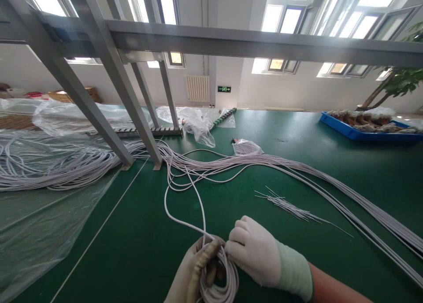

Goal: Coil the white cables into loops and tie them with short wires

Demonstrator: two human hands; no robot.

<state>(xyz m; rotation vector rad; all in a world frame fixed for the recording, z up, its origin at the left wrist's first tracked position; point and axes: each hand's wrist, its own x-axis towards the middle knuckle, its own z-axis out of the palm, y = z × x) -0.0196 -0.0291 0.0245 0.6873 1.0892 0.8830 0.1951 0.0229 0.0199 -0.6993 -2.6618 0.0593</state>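
While my gloved left hand point(198, 265) is closed around the coil point(231, 278), grasping its loops between thumb and fingers, my right hand point(251, 250) is curled at the upper right edge; its fingertips are hidden, so I cannot tell whether they pinch anything. By my judgement the winding is well along: several turns lie together in one ring. Not all of it is gathered, since two lengths of cable point(180, 222) run from the top of the coil to the long cable bundle point(214, 164) across the green tabletop point(132, 259). I see no tie around the part in view, and the loose white strips point(294, 208) lie well apart from it, untouched.

The coil is low in the middle of my view, at the near side of the tabletop. It looks white and smooth, its turns nested closely but unevenly, roughly oval, with some of my left fingers showing in the middle. The cable seems supple, leading away in easy curves.
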